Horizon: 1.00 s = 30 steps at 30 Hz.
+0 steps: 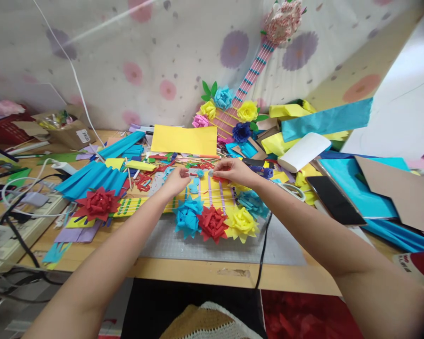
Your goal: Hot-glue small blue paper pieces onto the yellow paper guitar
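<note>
Paper guitar [212,197] lies under both hands: left hand [176,181] and right hand [233,170] pinch small paper bits (blue, seemingly), mid-decoration; next placement likely needs fine alignment.

Flower-printed wall cloth [169,52] behind a cluttered wooden desk [198,273].

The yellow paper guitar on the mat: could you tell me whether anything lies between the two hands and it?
Nothing visible does. The left hand and right hand are already at the far edge of the yellow paper guitar; the paper flowers sit on its near side, below the hands.
</note>
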Available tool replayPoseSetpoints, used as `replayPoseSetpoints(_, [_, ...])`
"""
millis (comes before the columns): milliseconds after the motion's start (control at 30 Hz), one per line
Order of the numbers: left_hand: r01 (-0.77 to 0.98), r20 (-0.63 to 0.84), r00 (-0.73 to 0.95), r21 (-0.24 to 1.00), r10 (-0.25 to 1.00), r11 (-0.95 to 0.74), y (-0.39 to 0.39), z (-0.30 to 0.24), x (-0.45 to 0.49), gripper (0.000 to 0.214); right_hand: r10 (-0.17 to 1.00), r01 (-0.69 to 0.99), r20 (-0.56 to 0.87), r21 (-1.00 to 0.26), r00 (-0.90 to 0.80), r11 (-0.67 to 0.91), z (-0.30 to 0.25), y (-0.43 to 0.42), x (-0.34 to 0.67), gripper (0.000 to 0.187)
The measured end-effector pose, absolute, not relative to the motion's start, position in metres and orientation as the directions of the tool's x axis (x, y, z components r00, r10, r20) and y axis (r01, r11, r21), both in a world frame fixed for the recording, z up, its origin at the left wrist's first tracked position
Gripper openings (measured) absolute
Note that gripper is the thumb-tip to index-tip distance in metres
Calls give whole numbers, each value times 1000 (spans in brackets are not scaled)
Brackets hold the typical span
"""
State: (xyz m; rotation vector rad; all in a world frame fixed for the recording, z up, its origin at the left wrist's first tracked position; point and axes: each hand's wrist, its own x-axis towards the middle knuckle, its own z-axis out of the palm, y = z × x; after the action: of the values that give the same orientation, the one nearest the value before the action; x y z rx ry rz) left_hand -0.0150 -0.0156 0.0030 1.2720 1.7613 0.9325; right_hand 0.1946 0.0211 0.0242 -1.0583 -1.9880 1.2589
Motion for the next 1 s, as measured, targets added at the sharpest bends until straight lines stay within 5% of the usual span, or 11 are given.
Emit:
replayPoseSetpoints(267, [445, -190, -189, 858, 964, 256, -22, 2, -8, 30, 836, 422, 59, -842, -545, 335, 18, 24, 190, 25])
replayPoseSetpoints(600, [541, -196, -102, 812, 975, 220, -33, -3, -5, 29, 686, 480, 239, -559, -687, 676, 11, 19, 191, 16])
replayPoseSetpoints(833, [628, -136, -40, 767, 990, 131, -23, -10, -7, 33, 634, 571, 336, -275, -697, 773, 0, 10, 189, 13])
replayPoseSetpoints(1000, [629, -58, -32, 775, 998, 66, -13, -16, -9, 38, 626, 570, 322, -260, -710, 780, -3, 13, 186, 13])
